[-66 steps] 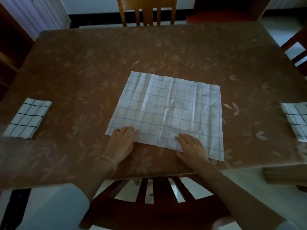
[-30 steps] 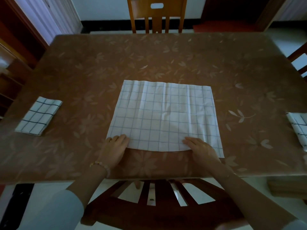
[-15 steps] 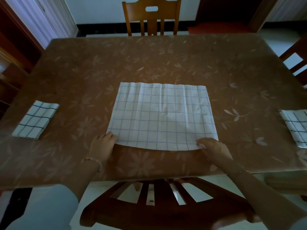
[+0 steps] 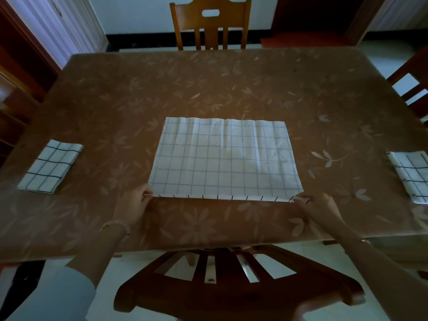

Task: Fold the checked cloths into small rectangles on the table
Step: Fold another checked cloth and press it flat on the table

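Note:
A white cloth with thin blue checks (image 4: 225, 162) lies spread flat in the middle of the brown flower-patterned table (image 4: 208, 84). My left hand (image 4: 133, 205) pinches its near left corner and my right hand (image 4: 318, 208) pinches its near right corner. The near edge is lifted slightly and turned up, showing the dark-lined underside. A folded checked cloth (image 4: 49, 166) rests at the table's left side. Another folded checked cloth (image 4: 411, 174) sits at the right edge, partly cut off by the frame.
A wooden chair (image 4: 210, 24) stands at the far side of the table. Another chair back (image 4: 231, 283) is right below me at the near edge. Part of a third chair (image 4: 414, 86) shows at the right. Dark wooden furniture (image 4: 14, 89) flanks the left.
My hands slid outward from the middle of the near edge to its two corners and took hold of them. The near edge has risen slightly off the table.

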The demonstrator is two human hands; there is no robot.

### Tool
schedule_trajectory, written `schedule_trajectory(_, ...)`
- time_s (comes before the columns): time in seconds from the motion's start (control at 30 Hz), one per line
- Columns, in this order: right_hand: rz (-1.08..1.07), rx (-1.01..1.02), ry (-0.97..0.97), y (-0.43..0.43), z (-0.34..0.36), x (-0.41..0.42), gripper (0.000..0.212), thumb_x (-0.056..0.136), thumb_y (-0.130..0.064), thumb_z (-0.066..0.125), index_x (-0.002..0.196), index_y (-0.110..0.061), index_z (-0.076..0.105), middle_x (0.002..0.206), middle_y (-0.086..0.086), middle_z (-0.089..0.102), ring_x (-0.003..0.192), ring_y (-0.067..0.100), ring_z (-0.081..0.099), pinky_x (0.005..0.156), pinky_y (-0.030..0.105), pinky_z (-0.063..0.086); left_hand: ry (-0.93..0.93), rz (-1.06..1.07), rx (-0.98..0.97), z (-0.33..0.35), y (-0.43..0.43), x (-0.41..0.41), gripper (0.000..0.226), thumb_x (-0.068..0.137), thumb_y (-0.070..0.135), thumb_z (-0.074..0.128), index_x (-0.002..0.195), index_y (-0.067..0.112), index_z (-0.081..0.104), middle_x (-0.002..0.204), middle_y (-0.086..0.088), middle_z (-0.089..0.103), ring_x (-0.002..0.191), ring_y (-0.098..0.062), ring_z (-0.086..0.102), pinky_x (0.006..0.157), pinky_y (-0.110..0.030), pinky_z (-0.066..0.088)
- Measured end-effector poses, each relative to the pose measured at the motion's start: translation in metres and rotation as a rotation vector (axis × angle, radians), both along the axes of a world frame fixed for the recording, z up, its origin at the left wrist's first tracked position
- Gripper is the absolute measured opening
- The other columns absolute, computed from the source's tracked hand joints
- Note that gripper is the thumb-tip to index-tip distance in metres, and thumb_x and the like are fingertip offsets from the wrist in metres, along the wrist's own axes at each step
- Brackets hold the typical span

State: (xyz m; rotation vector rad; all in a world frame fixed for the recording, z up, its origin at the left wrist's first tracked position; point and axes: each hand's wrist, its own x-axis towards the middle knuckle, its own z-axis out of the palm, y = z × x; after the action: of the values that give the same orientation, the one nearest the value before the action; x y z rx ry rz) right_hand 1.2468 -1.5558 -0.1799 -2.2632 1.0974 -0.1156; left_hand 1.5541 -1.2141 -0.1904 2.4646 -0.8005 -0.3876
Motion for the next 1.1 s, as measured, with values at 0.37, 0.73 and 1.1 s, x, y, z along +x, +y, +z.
schedule_trajectory(0.37,-0.131,0.3,-0.081,-0.013,0.025,-0.004,0.022,0.082,-0.013,0.07,0.065,-0.003,0.062,0.05,-0.002,0.053,0.05,0.012,0.054,0.049,0.019,0.039,0.169,0.094,-0.1,0.008,0.012,0.01,0.003,0.088,0.009,0.062,0.085,0.007,0.063,0.077,-0.009,0.065,0.075,-0.026,0.06,0.065,-0.029,0.041)
schedule_trajectory(0.73,-0.081,0.279,-0.13,-0.028,0.035,0.001,0.012,0.083,-0.017,0.069,0.08,-0.006,0.068,0.073,0.008,0.067,0.067,0.021,0.063,0.057,0.024,0.045,0.211,0.215,-0.255,0.029,0.005,0.011,0.013,0.089,0.017,0.062,0.09,0.005,0.065,0.083,-0.009,0.065,0.076,-0.018,0.057,0.065,-0.027,0.041)
schedule_trajectory(1.1,-0.113,0.225,-0.166,-0.048,0.031,0.033,0.012,0.09,-0.001,0.058,0.084,0.01,0.06,0.071,0.015,0.056,0.05,0.004,0.054,0.048,0.005,0.042,0.127,0.24,-0.2,0.032,-0.019,0.035,0.017,0.092,0.019,0.054,0.102,0.009,0.064,0.098,-0.007,0.064,0.093,-0.024,0.059,0.085,-0.042,0.046)
